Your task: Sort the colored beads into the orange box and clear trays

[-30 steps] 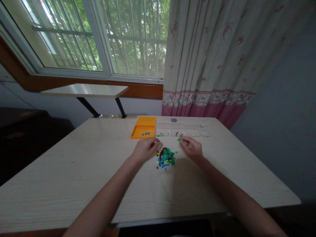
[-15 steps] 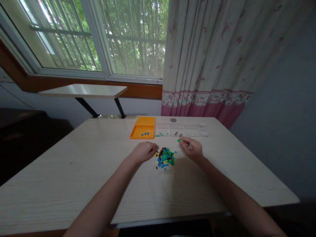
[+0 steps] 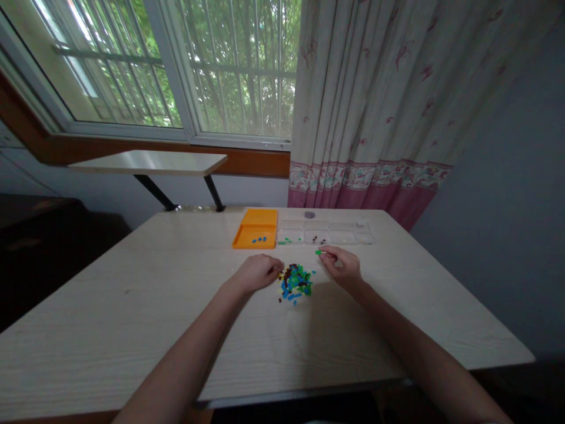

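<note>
Light from a barred window (image 3: 247, 88) at the upper left of the frame falls on a pale wooden table (image 3: 101, 318), with a flowered curtain (image 3: 362, 88) hanging at the upper right. Right of centre, the right hand (image 3: 344, 266) has thumb and fingertips pinched on a small, bright green block (image 3: 318, 252), held just below the clear tray (image 3: 343, 227). At the centre of the frame lies a loose pile (image 3: 296, 282) of tiny blue, green, dark brown and yellow pieces. Left of it, the left hand (image 3: 258, 272) has curled fingers at the pile's edge; whether they grip anything I cannot tell. An open orange box (image 3: 261, 217) holding a few blue pieces (image 3: 259, 239) sits beside the tray, whose lower compartments contain green and brown pieces. Both forearms cover parts of the table at the bottom.
</note>
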Available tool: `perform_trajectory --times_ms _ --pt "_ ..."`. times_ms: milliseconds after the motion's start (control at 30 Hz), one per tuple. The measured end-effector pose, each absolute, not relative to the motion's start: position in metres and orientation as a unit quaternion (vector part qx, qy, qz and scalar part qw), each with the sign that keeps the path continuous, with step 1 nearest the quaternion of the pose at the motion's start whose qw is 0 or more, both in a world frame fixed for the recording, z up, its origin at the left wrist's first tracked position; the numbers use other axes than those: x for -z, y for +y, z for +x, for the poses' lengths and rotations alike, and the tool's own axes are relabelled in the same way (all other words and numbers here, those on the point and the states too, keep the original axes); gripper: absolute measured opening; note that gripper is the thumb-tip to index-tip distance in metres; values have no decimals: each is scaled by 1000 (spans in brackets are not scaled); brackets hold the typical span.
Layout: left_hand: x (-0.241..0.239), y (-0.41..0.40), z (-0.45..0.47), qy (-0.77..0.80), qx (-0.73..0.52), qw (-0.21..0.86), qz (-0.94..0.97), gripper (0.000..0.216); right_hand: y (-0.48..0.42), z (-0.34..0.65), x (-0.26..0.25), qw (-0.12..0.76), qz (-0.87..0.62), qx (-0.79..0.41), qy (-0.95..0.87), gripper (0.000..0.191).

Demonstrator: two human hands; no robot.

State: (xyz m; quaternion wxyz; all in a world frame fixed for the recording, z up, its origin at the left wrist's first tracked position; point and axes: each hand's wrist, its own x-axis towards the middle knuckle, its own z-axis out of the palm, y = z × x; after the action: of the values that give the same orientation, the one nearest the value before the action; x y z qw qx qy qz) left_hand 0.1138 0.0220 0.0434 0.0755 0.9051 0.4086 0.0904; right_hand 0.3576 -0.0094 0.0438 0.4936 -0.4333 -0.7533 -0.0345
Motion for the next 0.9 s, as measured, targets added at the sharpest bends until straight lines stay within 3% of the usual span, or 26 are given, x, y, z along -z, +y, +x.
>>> perform_trajectory --times_ms 267,567,900 --pt "-41 24 112 420 -80 61 902 21 -3 357 -44 471 -459 -29 -753 22" --pt "-43 24 111 450 -53 44 891 25 40 341 -52 292 -554 -37 -778 22" --pt "-45 23 109 445 -76 86 888 25 70 319 -51 224 -617 -6 -755 28"
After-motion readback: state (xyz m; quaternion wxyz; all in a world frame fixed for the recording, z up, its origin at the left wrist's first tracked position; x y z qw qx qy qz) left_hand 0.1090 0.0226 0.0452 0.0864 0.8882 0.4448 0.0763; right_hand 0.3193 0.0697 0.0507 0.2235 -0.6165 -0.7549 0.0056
